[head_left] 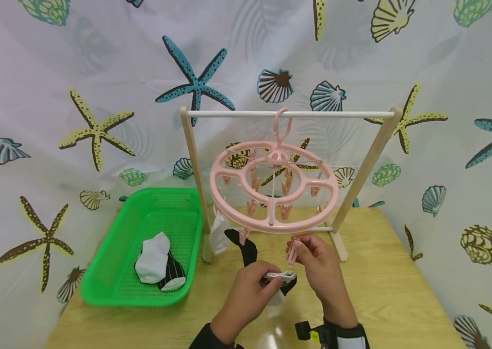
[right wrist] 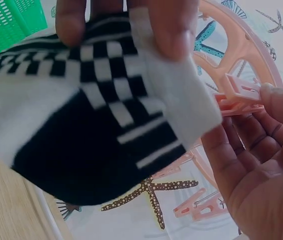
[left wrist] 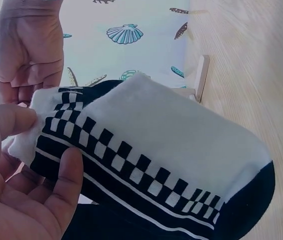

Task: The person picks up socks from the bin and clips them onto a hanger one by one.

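Note:
A sock (left wrist: 151,125), white and black with a checkered band and stripes, is pinched at its white cuff by my left hand (head_left: 252,293) above the table. My right hand (head_left: 322,271) pinches a pink clothespin (head_left: 292,253) between thumb and fingers, just under the front of the round pink drying hanger (head_left: 246,219). In the right wrist view, the sock's cuff is close beside that clothespin (right wrist: 241,92); whether they touch I cannot tell. Left of my hands, a black sock (head_left: 248,249) hangs from another pink clothespin (head_left: 243,235), and a white sock (head_left: 220,235) hangs beside it.
The hanger hooks over the white bar (head_left: 337,114) of a wooden-legged rack (head_left: 361,172). On the left stands a green plastic basket (head_left: 97,271) holding a white sock (head_left: 153,259) and a black striped one (head_left: 173,271). Behind is a seashell-patterned curtain (head_left: 141,63); below, a wooden table (head_left: 394,291).

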The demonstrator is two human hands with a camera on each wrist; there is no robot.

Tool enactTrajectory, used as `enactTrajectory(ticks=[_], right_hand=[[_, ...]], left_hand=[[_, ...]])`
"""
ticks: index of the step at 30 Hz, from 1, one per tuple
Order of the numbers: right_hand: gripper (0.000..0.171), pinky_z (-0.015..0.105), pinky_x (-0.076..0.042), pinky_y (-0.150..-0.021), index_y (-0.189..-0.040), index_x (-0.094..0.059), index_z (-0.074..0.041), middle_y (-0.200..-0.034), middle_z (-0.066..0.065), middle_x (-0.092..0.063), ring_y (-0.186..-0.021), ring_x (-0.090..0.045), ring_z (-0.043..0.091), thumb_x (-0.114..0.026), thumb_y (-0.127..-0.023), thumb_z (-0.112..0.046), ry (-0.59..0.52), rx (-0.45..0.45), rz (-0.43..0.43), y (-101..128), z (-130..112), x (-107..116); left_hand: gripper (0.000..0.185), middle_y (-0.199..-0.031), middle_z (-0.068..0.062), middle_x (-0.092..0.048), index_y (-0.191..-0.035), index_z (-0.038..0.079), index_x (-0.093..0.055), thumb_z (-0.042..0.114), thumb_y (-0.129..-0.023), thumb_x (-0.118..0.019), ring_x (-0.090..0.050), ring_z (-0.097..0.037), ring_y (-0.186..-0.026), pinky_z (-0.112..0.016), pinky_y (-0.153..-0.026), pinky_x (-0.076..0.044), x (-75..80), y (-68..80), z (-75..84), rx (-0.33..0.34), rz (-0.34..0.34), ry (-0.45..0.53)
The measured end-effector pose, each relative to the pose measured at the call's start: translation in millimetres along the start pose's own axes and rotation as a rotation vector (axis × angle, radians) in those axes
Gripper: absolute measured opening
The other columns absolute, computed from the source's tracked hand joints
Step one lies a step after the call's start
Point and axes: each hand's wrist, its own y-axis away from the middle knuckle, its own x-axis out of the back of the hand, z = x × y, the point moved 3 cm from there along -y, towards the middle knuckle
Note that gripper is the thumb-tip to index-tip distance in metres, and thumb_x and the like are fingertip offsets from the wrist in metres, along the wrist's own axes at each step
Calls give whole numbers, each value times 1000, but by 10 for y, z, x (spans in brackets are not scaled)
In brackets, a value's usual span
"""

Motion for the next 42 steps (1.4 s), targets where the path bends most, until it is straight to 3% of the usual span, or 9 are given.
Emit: enactTrajectory(ticks=[7,16,26,35,42], right_hand=[[18,30,-57,-75,-102,-63,10,-96,19,-66,-90,-67,19,-55,-102,-6,8,-9,17,64,3,-2],[18,27,-55,-75,-103,-63,9,-93,10,-68,-86,-67,17,-55,-102,-7,16,7,20,110,26,-8],[19,25,-54,-73,-104,-63,9,-98,26,-65,-85,-66,15,-53,-103,-7,13,36,18,92,5,-1],[21,25,-54,-74,-105,-62,11,-98,23,-65,-86,-66,15,-53,-103,-7,-15,46,7,59,10,4],[21,25,-55,-72,-105,-63,10,-99,23,-66,-86,-66,16,-54,-103,-8,-7,32,13,45,-2,-11]], left_hand=[[4,-95,1,-68,-97,13,-72,12,-94,-69,-60,-3,-76,-22,-65,-50,-82,-31,-19,51,25,75],[5,-93,1,-68,-97,12,-72,10,-94,-69,-59,-4,-75,-22,-64,-50,-106,-75,37,31,56,114],[5,-93,0,-70,-98,10,-73,10,-93,-70,-60,-2,-69,-21,-61,-51,-96,-183,88,35,93,126],[8,-94,-1,-71,-101,8,-73,10,-94,-69,-61,-3,-65,-23,-58,-52,-75,-215,100,87,69,227],[12,-100,-3,-71,-105,7,-73,13,-96,-67,-64,-4,-69,-23,-61,-53,-45,-218,125,91,62,245]])
